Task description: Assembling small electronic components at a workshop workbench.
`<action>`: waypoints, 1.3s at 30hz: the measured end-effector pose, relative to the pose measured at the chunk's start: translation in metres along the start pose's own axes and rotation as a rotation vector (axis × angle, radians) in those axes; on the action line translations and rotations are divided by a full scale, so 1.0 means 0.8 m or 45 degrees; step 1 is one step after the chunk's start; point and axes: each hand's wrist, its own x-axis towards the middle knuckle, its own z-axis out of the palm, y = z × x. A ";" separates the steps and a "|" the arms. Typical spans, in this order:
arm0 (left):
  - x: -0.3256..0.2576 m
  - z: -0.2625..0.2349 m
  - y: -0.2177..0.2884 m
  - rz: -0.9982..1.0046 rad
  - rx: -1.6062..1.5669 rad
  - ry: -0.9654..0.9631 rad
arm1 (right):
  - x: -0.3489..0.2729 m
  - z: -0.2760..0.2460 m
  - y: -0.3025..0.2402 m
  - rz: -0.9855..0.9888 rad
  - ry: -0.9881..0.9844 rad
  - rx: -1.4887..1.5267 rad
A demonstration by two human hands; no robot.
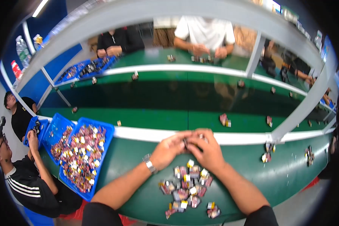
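Observation:
Over the green tabletop (139, 196), close to the white rail, my left hand (167, 151) and my right hand (208, 149) meet at their fingertips. Both are closed around something small and dark that the fingers mostly cover. A metal-band watch (150, 164) circles my left wrist. Just below my hands lies a loose pile of small parts (187, 185), dark and reddish with white and yellow tabs. One similar part (213, 211) lies apart from the pile, by my right forearm.
Blue trays (110, 132) heaped with similar parts stand at the left. Beyond the white rail (147, 135), a green conveyor-like strip (158, 116) carries scattered parts. More parts (266, 156) lie at the right. A seated person (24, 184) works at left; others sit opposite. Grey frame posts (290, 120) rise at right.

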 end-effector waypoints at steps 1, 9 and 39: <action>0.002 0.004 0.004 0.010 0.001 -0.008 | 0.003 -0.003 -0.001 0.000 -0.005 0.024; 0.011 0.004 -0.002 -0.032 0.133 0.044 | -0.002 0.002 0.010 -0.078 0.011 -0.191; 0.008 0.004 0.005 -0.020 0.314 -0.064 | -0.007 -0.006 0.013 0.267 -0.152 0.220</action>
